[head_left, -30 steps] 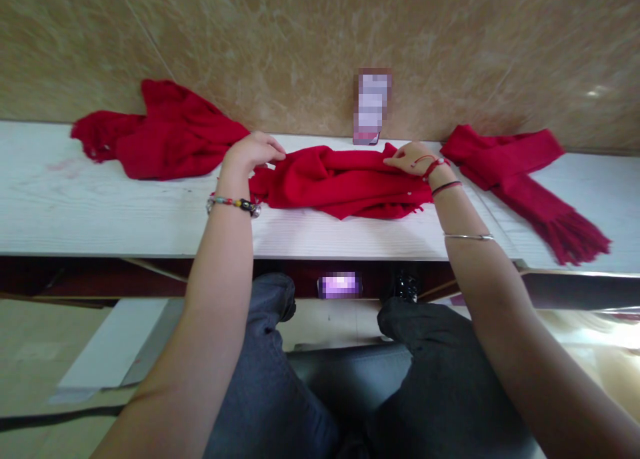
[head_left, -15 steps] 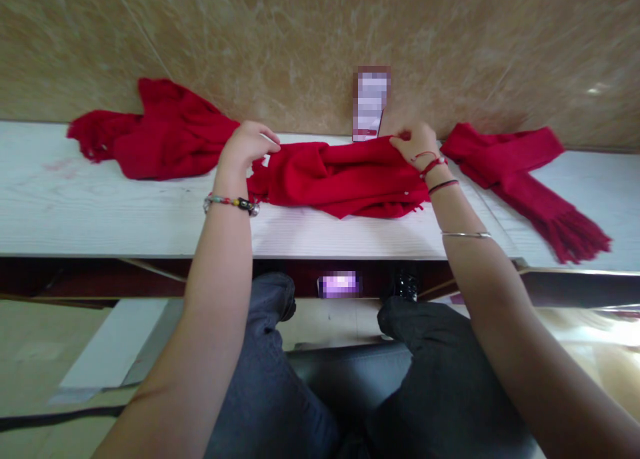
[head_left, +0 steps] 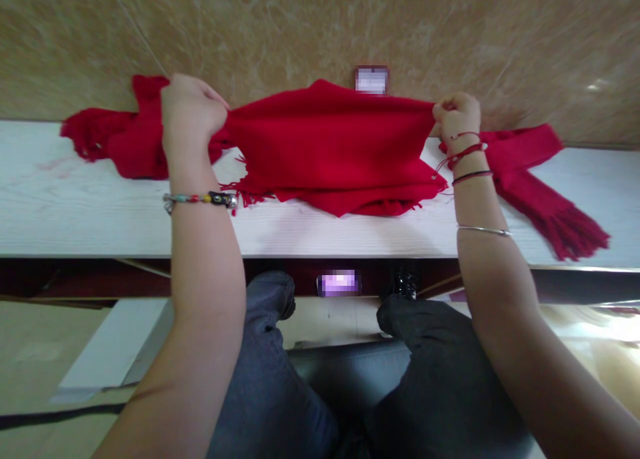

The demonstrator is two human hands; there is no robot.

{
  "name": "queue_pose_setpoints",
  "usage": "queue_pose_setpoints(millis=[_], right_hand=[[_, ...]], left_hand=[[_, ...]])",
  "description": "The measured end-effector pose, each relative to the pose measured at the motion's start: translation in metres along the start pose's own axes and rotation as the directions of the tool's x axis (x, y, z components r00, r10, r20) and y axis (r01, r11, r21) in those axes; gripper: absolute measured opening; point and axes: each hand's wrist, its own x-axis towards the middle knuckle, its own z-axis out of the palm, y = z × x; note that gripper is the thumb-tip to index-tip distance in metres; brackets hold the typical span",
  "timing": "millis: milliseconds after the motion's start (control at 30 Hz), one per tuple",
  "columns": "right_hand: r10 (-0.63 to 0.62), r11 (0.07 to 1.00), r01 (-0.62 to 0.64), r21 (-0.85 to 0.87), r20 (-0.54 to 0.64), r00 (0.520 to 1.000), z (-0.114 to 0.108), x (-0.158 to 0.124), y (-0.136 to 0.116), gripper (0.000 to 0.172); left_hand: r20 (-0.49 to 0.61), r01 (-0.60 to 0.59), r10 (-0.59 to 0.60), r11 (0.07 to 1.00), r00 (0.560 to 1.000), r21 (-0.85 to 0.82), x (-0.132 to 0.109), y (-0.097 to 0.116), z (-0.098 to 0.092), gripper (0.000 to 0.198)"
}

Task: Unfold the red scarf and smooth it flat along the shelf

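Observation:
A red fringed scarf [head_left: 330,146] is stretched wide between my two hands, its upper edge lifted and its lower part resting in folds on the white tabletop [head_left: 310,236]. My left hand [head_left: 193,112] is closed on the scarf's upper left corner. At the upper right corner, my right hand [head_left: 457,116] pinches the cloth between thumb and fingers. Behind my left hand lies a second red scarf [head_left: 135,139], bunched up and partly covered by the hand. To the right, a third red scarf [head_left: 540,179] lies folded over itself, fringe toward the front edge.
A marbled wall [head_left: 280,32] rises directly behind the narrow tabletop. Against it leans a phone [head_left: 371,80], its lower part hidden by the raised scarf. Another lit phone [head_left: 339,283] lies on a shelf below the front edge, between my knees.
Both hands have moved apart and up, my left one to the left and my right one to the right. The middle scarf went from a gathered heap to a spread, raised sheet.

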Motion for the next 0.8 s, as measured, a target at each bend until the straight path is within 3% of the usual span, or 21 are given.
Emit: queue_pose_setpoints(millis=[33, 67, 133, 200, 233, 300, 400, 500, 800], right_hand=[[0.003, 1.000, -0.002, -0.005, 0.028, 1.000, 0.000, -0.003, 0.000, 0.031], [0.007, 1.000, -0.006, -0.005, 0.043, 0.999, 0.001, -0.005, 0.000, 0.031], [0.027, 1.000, -0.026, -0.013, 0.086, 0.996, 0.003, -0.011, 0.002, 0.030], [0.076, 0.997, -0.069, -0.042, 0.191, 0.979, 0.007, -0.014, 0.004, 0.028], [0.104, 0.994, -0.091, -0.061, 0.250, 0.963, 0.009, -0.015, 0.004, 0.027], [0.135, 0.989, -0.109, -0.096, 0.332, 0.933, 0.012, -0.015, 0.004, 0.027], [0.119, 0.989, -0.077, -0.127, 0.361, 0.925, 0.019, -0.012, -0.002, 0.033], [0.115, 0.983, -0.053, -0.175, 0.366, 0.924, 0.029, -0.010, -0.013, 0.036], [0.027, 0.997, -0.008, -0.083, 0.229, 0.973, 0.044, -0.007, -0.022, 0.027]], left_hand=[[0.153, -0.007, 0.000, 0.999, 0.988, 0.043, -0.004, 0.004, 0.000, 0.025], [0.329, -0.015, -0.011, 0.997, 0.944, 0.076, -0.009, 0.007, 0.001, 0.021], [0.620, -0.004, -0.050, 0.996, 0.783, 0.085, -0.018, 0.012, 0.007, 0.015], [0.751, 0.048, -0.080, 0.997, 0.655, 0.065, -0.023, 0.014, 0.015, 0.014], [0.771, 0.069, -0.090, 0.996, 0.631, 0.060, -0.024, 0.014, 0.019, 0.014], [0.766, 0.081, -0.094, 0.995, 0.636, 0.056, -0.024, 0.014, 0.025, 0.013], [0.741, 0.073, -0.086, 0.996, 0.666, 0.051, -0.022, 0.014, 0.029, 0.011], [0.742, 0.074, -0.093, 0.996, 0.664, 0.058, -0.020, 0.016, 0.032, 0.008], [0.675, -0.033, 0.042, 0.999, 0.736, -0.026, -0.018, 0.024, 0.041, 0.007]])
